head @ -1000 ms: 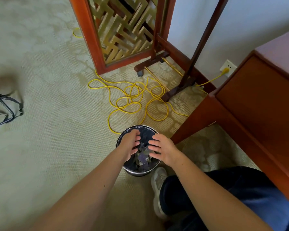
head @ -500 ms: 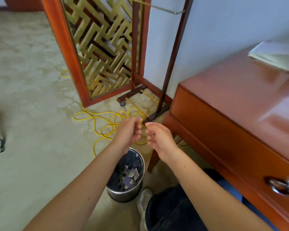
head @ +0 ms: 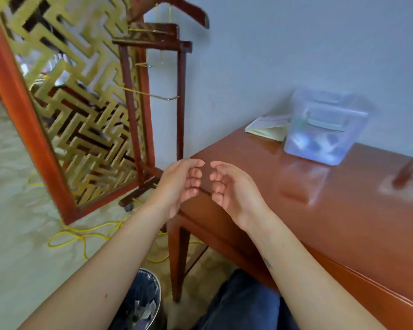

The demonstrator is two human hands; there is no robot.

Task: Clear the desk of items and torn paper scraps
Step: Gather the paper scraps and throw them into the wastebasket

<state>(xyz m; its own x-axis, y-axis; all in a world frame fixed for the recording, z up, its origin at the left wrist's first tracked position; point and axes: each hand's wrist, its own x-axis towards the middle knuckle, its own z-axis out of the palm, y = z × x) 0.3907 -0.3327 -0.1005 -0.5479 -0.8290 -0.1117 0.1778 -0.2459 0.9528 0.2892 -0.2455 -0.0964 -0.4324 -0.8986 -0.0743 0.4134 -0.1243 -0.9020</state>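
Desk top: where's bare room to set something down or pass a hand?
Bare: the front half of the desk, from its left corner across to below the clear box; also a strip between the box and the stand base at right. Crowded: the back edge, booklet beside the box.

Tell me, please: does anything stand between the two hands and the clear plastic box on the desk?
Nothing visible does. The left hand and right hand hover empty over the desk corner; only bare wood lies between them and the clear plastic box. The booklet lies beside the box, outside that path.
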